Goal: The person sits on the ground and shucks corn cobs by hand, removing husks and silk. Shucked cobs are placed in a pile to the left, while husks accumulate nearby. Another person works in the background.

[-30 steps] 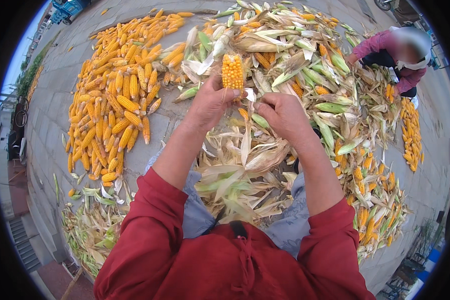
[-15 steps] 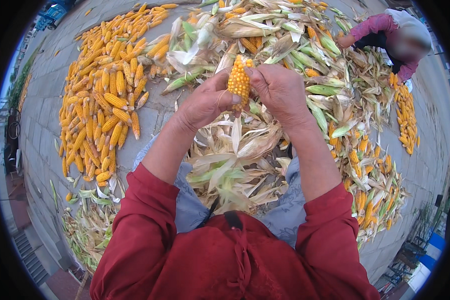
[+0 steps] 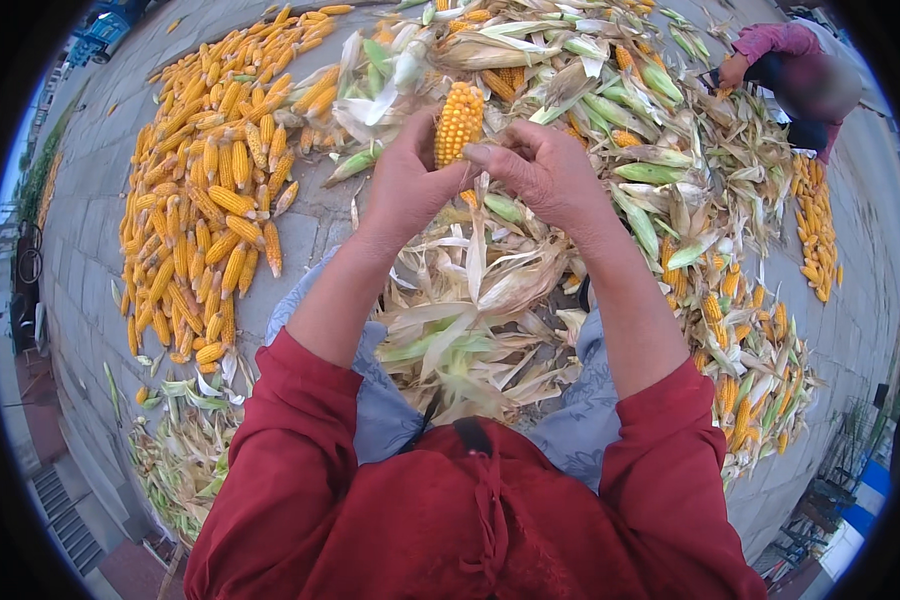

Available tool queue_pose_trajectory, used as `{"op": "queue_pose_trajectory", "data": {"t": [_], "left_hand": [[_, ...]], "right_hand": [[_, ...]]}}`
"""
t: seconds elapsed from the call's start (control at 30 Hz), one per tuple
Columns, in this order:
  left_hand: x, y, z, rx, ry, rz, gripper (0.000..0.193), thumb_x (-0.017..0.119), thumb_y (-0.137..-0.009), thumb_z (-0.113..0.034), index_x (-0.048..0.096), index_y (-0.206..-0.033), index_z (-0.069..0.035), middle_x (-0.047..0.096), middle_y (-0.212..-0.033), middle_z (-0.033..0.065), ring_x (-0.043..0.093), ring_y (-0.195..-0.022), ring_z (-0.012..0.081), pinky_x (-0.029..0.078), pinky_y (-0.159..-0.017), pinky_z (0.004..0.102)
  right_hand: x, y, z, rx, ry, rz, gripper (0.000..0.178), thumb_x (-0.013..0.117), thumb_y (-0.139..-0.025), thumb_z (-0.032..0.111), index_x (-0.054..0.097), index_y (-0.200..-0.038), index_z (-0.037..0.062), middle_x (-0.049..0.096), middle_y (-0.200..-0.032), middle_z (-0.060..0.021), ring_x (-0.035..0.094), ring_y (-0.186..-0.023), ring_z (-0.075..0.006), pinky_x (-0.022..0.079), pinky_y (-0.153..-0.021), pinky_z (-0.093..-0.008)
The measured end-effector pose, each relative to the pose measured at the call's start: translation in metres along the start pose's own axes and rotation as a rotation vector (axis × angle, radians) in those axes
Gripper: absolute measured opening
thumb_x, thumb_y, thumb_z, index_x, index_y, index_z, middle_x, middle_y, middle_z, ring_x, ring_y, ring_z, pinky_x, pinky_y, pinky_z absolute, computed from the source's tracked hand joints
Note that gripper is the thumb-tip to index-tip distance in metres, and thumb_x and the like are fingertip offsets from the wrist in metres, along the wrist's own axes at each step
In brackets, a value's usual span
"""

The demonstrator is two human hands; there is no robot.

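If the L hand slackens: I reckon the yellow cob could tip fwd or drop onto the loose husks below; cause wd be a hold at its lower part only, w/ the top standing free.
If the R hand pushes too hard: kernels might pop off or the cob twist out, esp. w/ pressure from one side.
Cob vs fingers: near upright, top leaning slightly R; L fingers along its left side, L thumb by its base; R thumb tip at its lower R edge, looks touching.
L grip: closed round the cob's lower part; some fingertips hidden from me.
R grip: fingers curled, thumb reaching L; can't tell if it pinches anything.
Heaps: bare cobs on the paving well off L; ears in husks ahead & R.
Co-worker: far R, one hand by the pile, well apart from these two.
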State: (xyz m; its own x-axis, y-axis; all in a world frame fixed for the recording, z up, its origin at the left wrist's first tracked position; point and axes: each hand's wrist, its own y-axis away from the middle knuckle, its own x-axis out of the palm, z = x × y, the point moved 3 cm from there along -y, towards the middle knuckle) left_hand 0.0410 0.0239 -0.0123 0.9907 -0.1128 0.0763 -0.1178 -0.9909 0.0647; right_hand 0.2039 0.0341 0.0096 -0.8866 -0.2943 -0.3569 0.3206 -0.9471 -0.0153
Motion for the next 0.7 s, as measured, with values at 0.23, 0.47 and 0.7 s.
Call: {"op": "queue_pose_trajectory", "data": {"t": [0.23,0.47,0.7], "left_hand": [[0.004,0.008,0.01,0.103,0.142,0.126,0.064,0.068,-0.079,-0.008,0.038,-0.135,0.004,0.055,-0.121,0.0119,0.055,-0.11,0.0199,0.048,-0.09,0.0336],[-0.007,0.004,0.012,-0.118,0.589,0.047,0.043,0.049,-0.093,-0.016,0.041,-0.13,0.004,0.055,-0.12,0.0144,0.057,-0.106,0.0255,0.047,-0.092,0.04],[-0.021,-0.008,0.011,-0.045,0.548,-0.097,0.038,0.045,-0.095,-0.019,0.047,-0.126,0.002,0.06,-0.114,0.0165,0.06,-0.104,0.0267,0.046,-0.093,0.0411]], "right_hand": [[0.006,0.001,0.0,-0.087,0.207,-0.113,0.041,0.063,-0.087,0.039,0.063,-0.077,-0.0011,0.058,-0.063,-0.0159,0.057,-0.056,-0.0311,0.045,-0.055,-0.0378],[0.009,0.006,0.007,-0.061,0.051,0.154,0.027,0.064,-0.083,0.024,0.061,-0.075,-0.0012,0.058,-0.063,-0.0159,0.054,-0.056,-0.0284,0.045,-0.056,-0.036],[0.032,0.017,-0.007,0.01,0.282,0.478,0.033,0.07,-0.08,0.027,0.061,-0.095,-0.0011,0.064,-0.076,-0.0116,0.063,-0.069,-0.0222,0.05,-0.066,-0.0329]]}}
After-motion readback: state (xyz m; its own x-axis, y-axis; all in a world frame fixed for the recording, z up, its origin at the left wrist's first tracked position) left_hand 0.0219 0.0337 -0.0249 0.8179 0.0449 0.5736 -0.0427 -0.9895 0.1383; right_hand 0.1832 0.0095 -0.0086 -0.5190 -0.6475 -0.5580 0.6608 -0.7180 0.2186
